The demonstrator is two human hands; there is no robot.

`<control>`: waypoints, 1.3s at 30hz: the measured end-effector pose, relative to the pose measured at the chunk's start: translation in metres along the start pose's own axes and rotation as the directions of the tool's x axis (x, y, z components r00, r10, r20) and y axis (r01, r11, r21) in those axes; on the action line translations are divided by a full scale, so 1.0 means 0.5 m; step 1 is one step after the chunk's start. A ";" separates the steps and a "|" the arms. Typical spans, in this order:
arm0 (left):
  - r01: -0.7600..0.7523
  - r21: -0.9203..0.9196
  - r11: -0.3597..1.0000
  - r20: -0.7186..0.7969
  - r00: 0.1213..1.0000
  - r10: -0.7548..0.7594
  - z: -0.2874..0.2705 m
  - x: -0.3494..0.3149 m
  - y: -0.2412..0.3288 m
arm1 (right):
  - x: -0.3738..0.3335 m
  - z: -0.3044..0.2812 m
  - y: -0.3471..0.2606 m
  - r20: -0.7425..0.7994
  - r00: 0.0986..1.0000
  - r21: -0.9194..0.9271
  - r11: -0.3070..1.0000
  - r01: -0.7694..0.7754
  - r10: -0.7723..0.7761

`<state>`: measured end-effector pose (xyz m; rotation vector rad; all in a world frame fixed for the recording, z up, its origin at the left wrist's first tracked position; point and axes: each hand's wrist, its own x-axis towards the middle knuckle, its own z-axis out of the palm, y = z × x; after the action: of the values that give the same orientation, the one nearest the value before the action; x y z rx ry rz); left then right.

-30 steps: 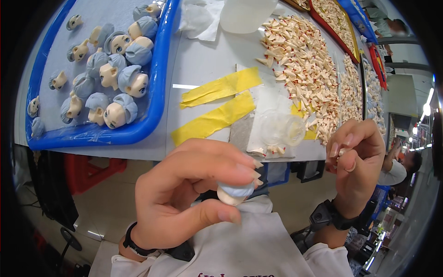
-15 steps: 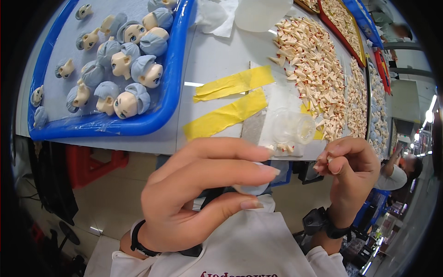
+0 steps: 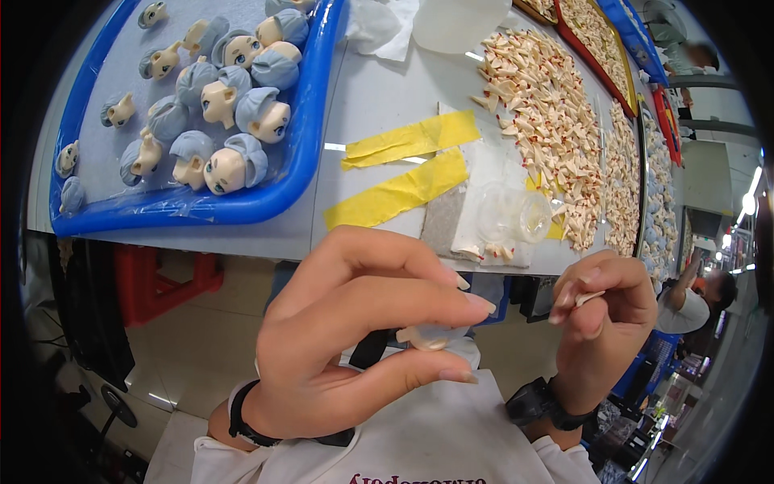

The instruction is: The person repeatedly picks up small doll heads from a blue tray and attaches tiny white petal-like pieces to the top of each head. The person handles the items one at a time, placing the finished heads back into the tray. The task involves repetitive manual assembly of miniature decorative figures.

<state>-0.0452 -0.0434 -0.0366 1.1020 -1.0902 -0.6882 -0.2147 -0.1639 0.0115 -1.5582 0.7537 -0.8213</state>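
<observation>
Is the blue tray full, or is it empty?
Neither, partly full: the tray holds doll heads, with bare gaps between some.

This is a workshop, of the factory-floor kind where toys are put together. A white bench [image 3: 343, 101] bears a blue plastic tray [image 3: 201, 214] of near-identical doll heads [image 3: 230, 169] with grey-blue hair, and a great heap of tiny cream-coloured parts [image 3: 540, 121] with red tips. Strips of yellow tape [image 3: 411, 137] cross the bench top. Beyond the heap lie more parts in batches, some in trays. To the right, a seated co-worker [image 3: 685, 308] and bright ceiling lights [image 3: 752, 194] show in a long, cluttered hall; a red plastic stool [image 3: 133, 282] stands on a tiled floor [image 3: 222, 331].
</observation>
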 end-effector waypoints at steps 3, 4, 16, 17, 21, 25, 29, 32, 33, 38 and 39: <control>0.111 -0.095 0.989 -0.035 0.993 -0.115 0.013 -0.006 0.008 | -0.009 0.024 -0.021 0.097 0.991 0.141 0.985 -0.104 0.090; 0.125 -0.079 0.989 -0.019 0.992 -0.127 0.014 -0.004 0.012 | -0.011 0.028 -0.023 0.138 0.986 0.165 0.979 -0.119 0.096; 0.108 -0.119 0.987 0.025 0.994 -0.106 0.010 -0.009 0.004 | 0.058 -0.004 -0.021 -0.004 0.987 -0.300 0.942 0.152 -0.160; 0.095 -0.109 0.989 0.027 0.995 -0.093 0.010 -0.009 0.003 | 0.067 -0.009 -0.022 0.012 0.984 -0.345 0.923 0.169 -0.176; 0.016 -0.016 1.000 0.043 0.999 -0.015 -0.002 -0.003 -0.007 | 0.093 -0.007 -0.045 0.079 0.992 -0.473 0.872 0.125 -0.100; 0.032 -0.031 0.999 0.047 0.998 -0.031 -0.007 0.003 -0.005 | 0.115 0.009 -0.064 0.159 0.987 -0.526 0.844 0.104 -0.023; 0.087 -0.110 0.990 0.029 0.996 -0.084 -0.002 0.004 -0.004 | 0.142 0.016 -0.066 0.406 0.914 -0.598 0.762 0.250 0.020; 0.096 -0.118 0.988 0.040 0.995 -0.092 -0.001 0.007 -0.007 | 0.151 0.024 -0.064 0.508 0.861 -0.679 0.612 0.405 -0.006; 0.098 -0.118 0.988 0.043 0.995 -0.094 0.000 0.009 -0.007 | 0.156 0.023 -0.067 0.543 0.840 -0.676 0.593 0.438 -0.002; 0.202 -0.241 0.949 0.028 0.979 -0.202 0.005 0.012 -0.001 | 0.158 0.042 -0.071 0.549 0.835 -0.717 0.493 0.492 -0.035; 0.222 -0.293 0.930 0.028 0.974 -0.224 0.006 0.012 -0.001 | 0.154 0.050 -0.074 0.526 0.849 -0.745 0.459 0.483 -0.041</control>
<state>-0.0459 -0.0496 -0.0348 0.9753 -0.8302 -0.9940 -0.1506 -0.2096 0.0535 -2.7489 0.5838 -0.2067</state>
